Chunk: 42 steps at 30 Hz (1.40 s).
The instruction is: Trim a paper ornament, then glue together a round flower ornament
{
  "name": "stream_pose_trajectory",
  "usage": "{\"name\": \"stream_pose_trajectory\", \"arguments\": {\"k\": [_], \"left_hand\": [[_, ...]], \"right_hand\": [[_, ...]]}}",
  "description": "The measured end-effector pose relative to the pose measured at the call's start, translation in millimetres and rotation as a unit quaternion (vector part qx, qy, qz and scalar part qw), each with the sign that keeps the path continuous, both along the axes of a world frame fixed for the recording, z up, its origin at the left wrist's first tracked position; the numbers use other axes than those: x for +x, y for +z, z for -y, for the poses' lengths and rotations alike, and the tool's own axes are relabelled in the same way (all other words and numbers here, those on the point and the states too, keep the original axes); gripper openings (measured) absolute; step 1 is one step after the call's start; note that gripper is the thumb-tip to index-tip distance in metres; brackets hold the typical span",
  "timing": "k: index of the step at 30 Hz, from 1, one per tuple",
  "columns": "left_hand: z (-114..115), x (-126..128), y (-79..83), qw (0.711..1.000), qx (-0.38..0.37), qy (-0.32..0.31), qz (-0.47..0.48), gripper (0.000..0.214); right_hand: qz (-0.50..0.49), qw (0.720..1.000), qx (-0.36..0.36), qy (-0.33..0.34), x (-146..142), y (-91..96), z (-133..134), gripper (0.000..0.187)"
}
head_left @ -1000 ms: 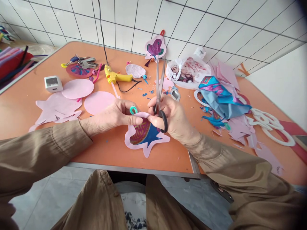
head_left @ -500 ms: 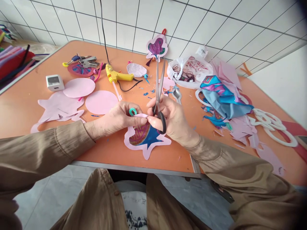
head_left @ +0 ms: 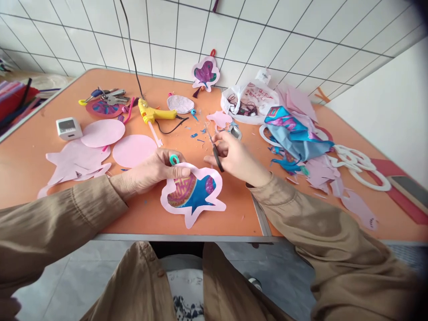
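My left hand (head_left: 158,171) pinches the upper left edge of a pink-bordered fabric ornament (head_left: 200,198), thumb on top. Its middle is blue cloth with a purple and gold pattern, and a teal loop (head_left: 174,159) sticks up beside my thumb. My right hand (head_left: 236,156) is closed around a pair of scissors (head_left: 216,154) with black handles, the blades pointing away from me toward the back of the table. The scissors are apart from the ornament. My right fingers partly hide the handles.
A yellow glue gun (head_left: 155,112) lies behind my left hand. Pink cut-outs (head_left: 78,160) and a white box (head_left: 68,128) are on the left. A plastic bag (head_left: 250,102), blue cloth (head_left: 294,138) and pink scraps (head_left: 323,171) cover the right. A finished-looking ornament (head_left: 205,73) leans on the tiled wall.
My right hand and the scissors have come away from the ornament's edge, and the blades have tipped down toward the table. The ornament now shows nearly whole, still in my left hand.
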<state>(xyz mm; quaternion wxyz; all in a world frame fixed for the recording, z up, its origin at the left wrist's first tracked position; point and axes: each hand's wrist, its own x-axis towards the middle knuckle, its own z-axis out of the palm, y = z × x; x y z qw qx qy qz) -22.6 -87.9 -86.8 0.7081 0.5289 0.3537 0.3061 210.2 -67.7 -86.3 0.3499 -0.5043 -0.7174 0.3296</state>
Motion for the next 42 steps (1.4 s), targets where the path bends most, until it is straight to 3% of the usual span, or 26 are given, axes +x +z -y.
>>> {"name": "stream_pose_trajectory", "arguments": {"k": [5, 13, 17, 20, 23, 26, 31, 38, 42], "left_hand": [[2.8, 2.9, 6.7, 1.000, 0.009, 0.015, 0.000, 0.039], [6.6, 7.4, 10.1, 1.000, 0.002, 0.016, 0.012, 0.045], [7.4, 7.9, 9.3, 1.000, 0.009, 0.029, 0.006, 0.042], [8.3, 7.6, 8.4, 0.999, 0.019, 0.034, -0.009, 0.039], [9.1, 8.0, 6.8, 0.999, 0.018, 0.034, -0.010, 0.039], [9.3, 9.0, 5.1, 1.000, 0.012, 0.025, -0.009, 0.040], [9.5, 10.2, 4.8, 1.000, 0.004, 0.018, -0.022, 0.039], [8.0, 8.8, 3.8, 0.999, 0.012, 0.013, -0.031, 0.040], [7.9, 6.9, 2.1, 0.999, 0.005, 0.021, -0.040, 0.045]], "right_hand": [[0.224, 0.971, 0.081, -0.032, 3.7, 0.3, 1.5, 0.025], [0.316, 0.942, 0.111, -0.006, 6.9, 4.7, 5.8, 0.019], [0.378, 0.917, 0.129, -0.027, 10.4, 7.6, 4.9, 0.016], [0.420, 0.900, 0.098, -0.056, 11.5, 11.4, 3.6, 0.021], [0.418, 0.904, 0.042, -0.081, 12.9, 14.0, 2.7, 0.032], [0.398, 0.914, 0.038, -0.073, 16.9, 15.0, 2.5, 0.045], [0.354, 0.934, 0.028, -0.029, 23.6, 13.7, 2.0, 0.030], [0.253, 0.957, 0.063, -0.128, 22.8, 7.0, -6.0, 0.021], [0.288, 0.937, 0.090, -0.176, 34.6, 7.1, -14.3, 0.019]]}}
